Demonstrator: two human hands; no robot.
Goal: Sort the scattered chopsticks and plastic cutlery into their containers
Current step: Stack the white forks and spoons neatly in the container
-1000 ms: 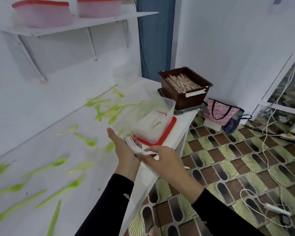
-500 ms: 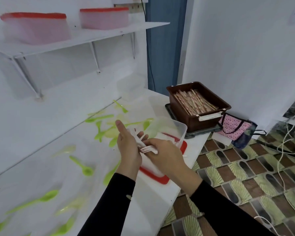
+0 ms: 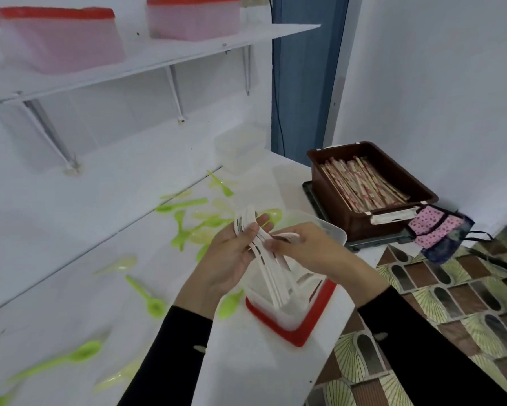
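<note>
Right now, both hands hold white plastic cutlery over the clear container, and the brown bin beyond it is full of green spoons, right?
No. The head view shows the brown bin holding paper-wrapped chopsticks, not green spoons; those lie scattered on the white counter. Left hand and right hand do hold white plastic cutlery over the clear container.

White counter [image 3: 246, 361]: green spoons [image 3: 152, 300] scattered; red lid [image 3: 299, 335] under clear tub [image 3: 332, 231]; dark tray [image 3: 310, 194] under brown crate [image 3: 334, 209].
</note>
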